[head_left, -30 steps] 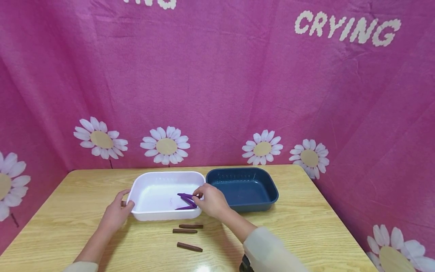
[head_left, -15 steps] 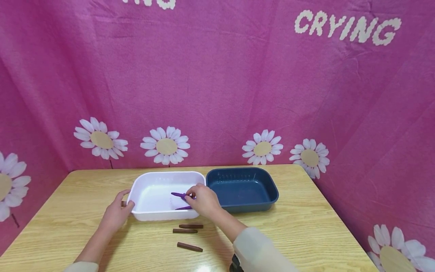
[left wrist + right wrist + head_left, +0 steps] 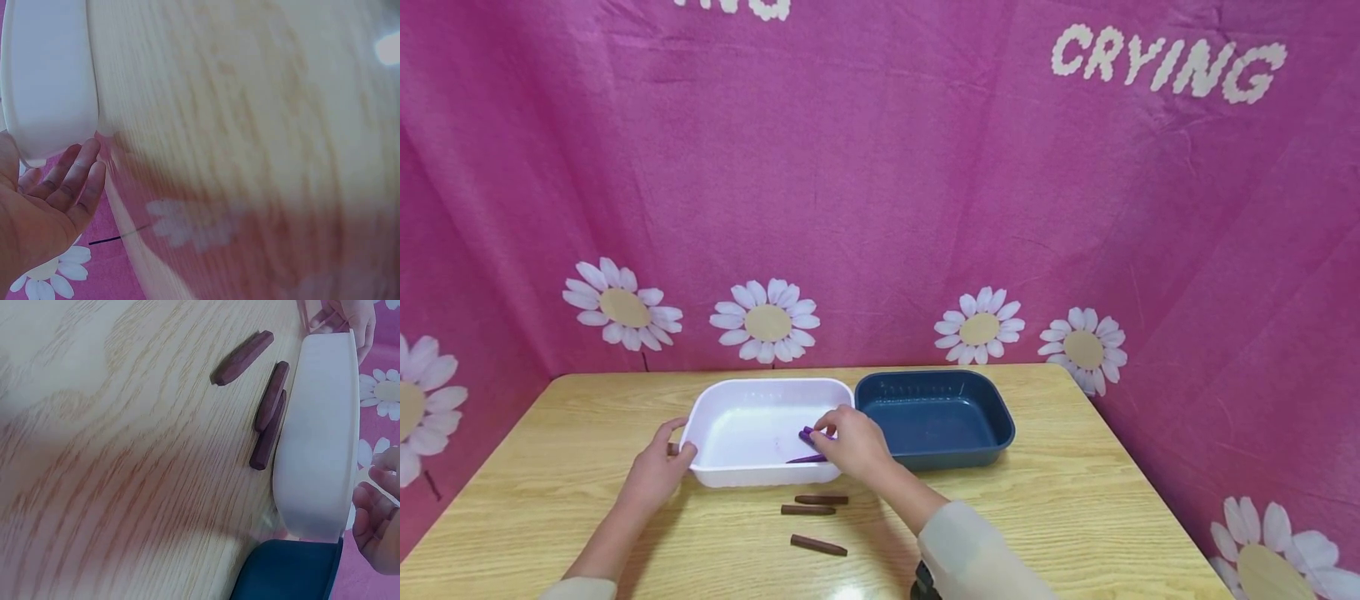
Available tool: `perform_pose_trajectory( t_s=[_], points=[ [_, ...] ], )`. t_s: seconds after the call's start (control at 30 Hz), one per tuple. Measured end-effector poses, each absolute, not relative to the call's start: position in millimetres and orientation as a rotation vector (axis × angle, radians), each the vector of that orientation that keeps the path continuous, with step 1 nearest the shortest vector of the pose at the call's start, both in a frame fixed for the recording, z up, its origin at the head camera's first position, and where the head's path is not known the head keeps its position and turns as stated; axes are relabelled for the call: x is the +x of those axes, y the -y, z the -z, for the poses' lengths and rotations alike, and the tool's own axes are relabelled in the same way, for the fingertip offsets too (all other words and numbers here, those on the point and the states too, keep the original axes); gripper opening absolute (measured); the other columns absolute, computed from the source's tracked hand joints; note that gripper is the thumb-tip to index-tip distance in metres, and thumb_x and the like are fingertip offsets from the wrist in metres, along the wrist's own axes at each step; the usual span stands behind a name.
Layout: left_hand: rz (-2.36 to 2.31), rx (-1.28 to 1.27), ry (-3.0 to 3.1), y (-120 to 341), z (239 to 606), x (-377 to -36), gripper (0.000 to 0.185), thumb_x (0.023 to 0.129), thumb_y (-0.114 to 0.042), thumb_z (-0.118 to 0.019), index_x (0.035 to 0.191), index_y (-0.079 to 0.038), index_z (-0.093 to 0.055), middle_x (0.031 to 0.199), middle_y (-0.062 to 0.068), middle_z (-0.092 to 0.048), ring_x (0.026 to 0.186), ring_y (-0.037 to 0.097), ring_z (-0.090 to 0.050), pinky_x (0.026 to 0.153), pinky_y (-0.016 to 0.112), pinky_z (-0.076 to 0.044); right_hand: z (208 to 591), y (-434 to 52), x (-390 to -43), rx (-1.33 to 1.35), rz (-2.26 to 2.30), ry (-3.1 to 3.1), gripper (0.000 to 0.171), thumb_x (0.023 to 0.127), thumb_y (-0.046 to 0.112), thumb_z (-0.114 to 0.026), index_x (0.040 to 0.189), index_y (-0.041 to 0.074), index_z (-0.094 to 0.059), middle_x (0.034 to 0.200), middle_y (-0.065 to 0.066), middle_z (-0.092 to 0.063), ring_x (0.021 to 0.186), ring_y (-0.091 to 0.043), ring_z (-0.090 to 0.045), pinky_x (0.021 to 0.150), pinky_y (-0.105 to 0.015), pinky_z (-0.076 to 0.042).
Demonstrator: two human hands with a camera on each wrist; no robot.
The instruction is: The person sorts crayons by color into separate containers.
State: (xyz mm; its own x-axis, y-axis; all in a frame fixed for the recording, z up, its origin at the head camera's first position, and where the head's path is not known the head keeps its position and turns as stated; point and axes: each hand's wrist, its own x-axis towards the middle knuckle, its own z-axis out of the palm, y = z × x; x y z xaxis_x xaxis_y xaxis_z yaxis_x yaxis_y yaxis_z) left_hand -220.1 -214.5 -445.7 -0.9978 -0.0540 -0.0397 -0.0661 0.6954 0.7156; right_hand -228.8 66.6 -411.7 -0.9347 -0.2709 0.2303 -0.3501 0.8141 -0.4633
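My left hand (image 3: 658, 471) holds the left end of a white plastic tray (image 3: 760, 477), thumb at the rim. In the left wrist view its fingers (image 3: 72, 181) lie against the tray's outer wall. Over the tray's right side, my right hand (image 3: 853, 442) pinches a purple crayon (image 3: 808, 431), mostly hidden by the fingers. Another purple crayon (image 3: 805, 459) lies below it near the front wall. In the right wrist view this hand (image 3: 378, 519) shows beyond the rim, its held item out of sight.
Three brown crayons, one nearest the front (image 3: 818, 545), lie on the wooden table (image 3: 1075, 517) before the white tray. A dark blue tray (image 3: 955, 457) stands against its right end. Behind hangs a pink cloth (image 3: 880, 208) with daisies.
My right hand has moved slightly left over the white tray. The purple crayon it pinches pointed left half a second ago and now shows only a short end. The left hand has stayed put.
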Motion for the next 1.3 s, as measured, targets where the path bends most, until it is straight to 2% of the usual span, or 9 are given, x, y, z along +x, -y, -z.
perform_pose_trajectory(
  t_s=[0.3,0.8,1.3],
  points=[
    [-1.22,-0.108,-2.87,214,445,-219,0.057,0.094,-0.024,-0.042,0.143,-0.001,-0.025,0.107,0.028,-0.057,0.081,0.025,-0.055,0.06,0.027,-0.041,409,-73,-231,0.472,-0.748,2.819,0.016,0.085,0.028,-0.063,0.089,0.017,-0.074,0.081,0.001,-0.063,0.07,-0.008,-0.053,0.056,-0.022,-0.039],
    [-1.19,-0.11,-2.878,214,444,-220,0.057,0.094,-0.025,-0.042,0.143,-0.001,-0.025,0.109,0.028,-0.057,0.083,0.026,-0.056,0.061,0.027,-0.041,405,-98,-233,0.46,-0.858,2.775,0.014,0.085,0.021,-0.063,0.088,0.013,-0.073,0.078,0.001,-0.06,0.068,-0.009,-0.051,0.056,-0.021,-0.039],
    [-1.194,-0.112,-2.867,215,445,-222,0.058,0.095,-0.026,-0.042,0.143,-0.001,-0.024,0.11,0.029,-0.056,0.083,0.026,-0.056,0.061,0.027,-0.042,408,-136,-232,0.385,-1.0,2.786,0.013,0.086,0.021,-0.065,0.093,0.014,-0.072,0.084,0.0,-0.063,0.068,-0.01,-0.05,0.058,-0.024,-0.041]
  ],
)
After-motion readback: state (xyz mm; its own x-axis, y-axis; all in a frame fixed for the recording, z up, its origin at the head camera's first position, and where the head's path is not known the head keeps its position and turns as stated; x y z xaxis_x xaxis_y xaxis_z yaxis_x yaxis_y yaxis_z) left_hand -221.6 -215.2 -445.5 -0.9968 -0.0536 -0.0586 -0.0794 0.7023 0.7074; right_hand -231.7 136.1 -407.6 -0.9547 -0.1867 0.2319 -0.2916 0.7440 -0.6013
